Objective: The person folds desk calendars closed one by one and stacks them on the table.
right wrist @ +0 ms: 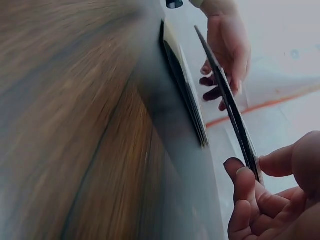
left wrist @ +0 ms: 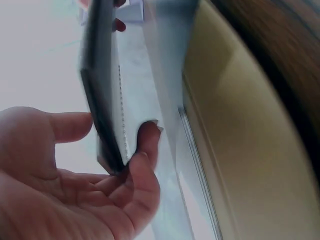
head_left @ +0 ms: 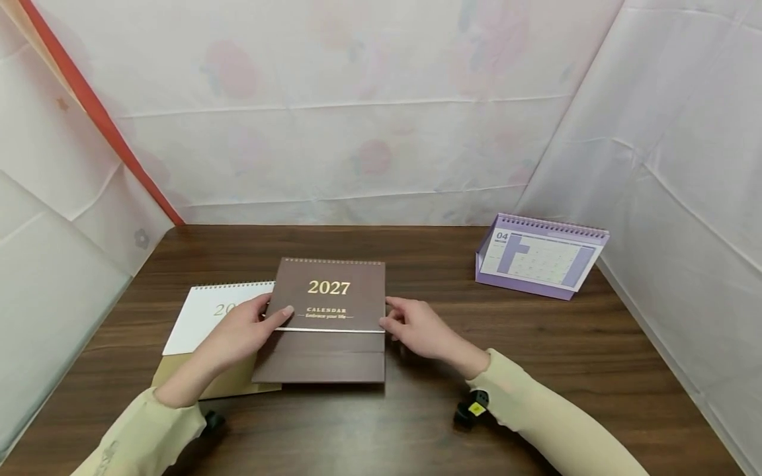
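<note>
A brown desk calendar (head_left: 333,297) with gold "2027" lettering is held folded flat above the table, its spiral edge away from me. My left hand (head_left: 241,330) grips its left edge, thumb on the cover and fingers underneath. At the right edge my right hand (head_left: 424,328) pinches it between thumb and curled fingers. In the right wrist view the brown calendar (right wrist: 235,112) appears edge-on, apart from the calendar below. That one, a white calendar (head_left: 193,324) with a tan base (head_left: 229,380), lies on the table, partly hidden by my left hand and the brown calendar.
A purple desk calendar (head_left: 538,254) stands upright as a tent at the back right, showing a page marked 04. The dark wood table (head_left: 440,416) is bordered by white curtains (head_left: 357,119) at the back and both sides. Each wrist carries a small black camera (head_left: 473,408).
</note>
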Motion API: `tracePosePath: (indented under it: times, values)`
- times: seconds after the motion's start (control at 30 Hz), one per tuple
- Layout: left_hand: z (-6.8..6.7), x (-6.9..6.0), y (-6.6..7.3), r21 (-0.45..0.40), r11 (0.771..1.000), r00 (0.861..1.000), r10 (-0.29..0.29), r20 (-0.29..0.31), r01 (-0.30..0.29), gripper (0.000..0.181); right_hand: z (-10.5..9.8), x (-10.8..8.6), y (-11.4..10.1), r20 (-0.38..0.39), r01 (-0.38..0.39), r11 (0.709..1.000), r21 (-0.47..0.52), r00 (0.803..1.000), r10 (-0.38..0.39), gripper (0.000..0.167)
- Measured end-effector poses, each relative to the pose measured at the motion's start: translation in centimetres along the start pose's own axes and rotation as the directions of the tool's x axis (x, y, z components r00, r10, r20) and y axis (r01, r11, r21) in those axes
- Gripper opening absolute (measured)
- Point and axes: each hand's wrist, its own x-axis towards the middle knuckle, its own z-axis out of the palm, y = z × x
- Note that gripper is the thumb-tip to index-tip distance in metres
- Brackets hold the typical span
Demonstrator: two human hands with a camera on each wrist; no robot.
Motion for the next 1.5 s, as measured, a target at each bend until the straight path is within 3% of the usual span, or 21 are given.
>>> tracePosePath:
  times: [0.23,0.4,0.7,1.17,1.5]
  values:
    - [-1.8,-1.5,-2.1,0.115,0.985,0.991,-0.130,0.007,0.128,0.079,2.6,2.2,-2.0,0.113,0.037,0.999,-0.039,0.993,-0.033,0.054]
    - [-2.9,-1.9,-3.8,0.150,0.973,0.983,-0.182,0.026,0.176,0.083,4.3,3.5,-3.1,0.136,0.034,0.999,-0.039,0.990,-0.029,0.057]
    - [-3.6,-2.2,-6.7,0.267,0.950,0.986,-0.148,-0.076,0.164,0.083,6.8,5.5,-4.4,0.157,0.060,0.993,-0.097,0.987,-0.045,0.059]
    - [-4.9,-2.9,-9.4,0.279,0.934,0.975,-0.205,-0.084,0.221,0.087,9.5,7.6,-6.5,0.196,0.039,0.968,-0.247,0.981,0.010,0.055]
    - [-6.0,-2.5,-10.9,0.303,0.922,0.970,-0.230,-0.077,0.242,0.086,11.2,8.3,-8.3,0.245,-0.002,0.919,-0.394,0.963,0.107,0.077]
